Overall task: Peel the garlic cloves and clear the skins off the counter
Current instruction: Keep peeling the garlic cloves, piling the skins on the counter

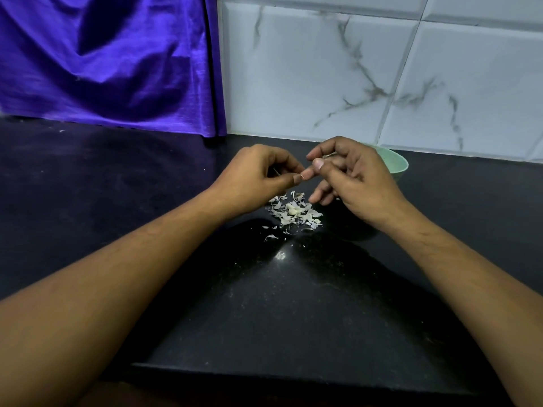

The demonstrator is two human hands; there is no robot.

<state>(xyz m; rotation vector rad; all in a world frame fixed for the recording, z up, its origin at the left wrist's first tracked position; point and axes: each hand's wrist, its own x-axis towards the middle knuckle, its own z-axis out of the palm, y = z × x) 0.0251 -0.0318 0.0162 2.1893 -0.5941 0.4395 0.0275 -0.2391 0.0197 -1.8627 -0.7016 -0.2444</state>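
Observation:
Both hands meet above the black counter (282,304). My left hand (258,174) pinches something small between thumb and fingers, and a thin strip of garlic skin (276,171) shows in its grip. My right hand (349,171) has thumb and forefinger pinched together right beside the left fingertips; what it holds is hidden. Below the hands lies a pile of white garlic skins (293,212) with a pale clove (293,210) in its middle. A light green bowl (395,164) stands behind my right hand, mostly covered by it.
A purple cloth (111,63) hangs at the back left down to the counter. White marbled wall tiles (367,69) run behind the counter. The counter's front edge (264,370) is near me. A few stray skin flakes (271,237) lie in front of the pile.

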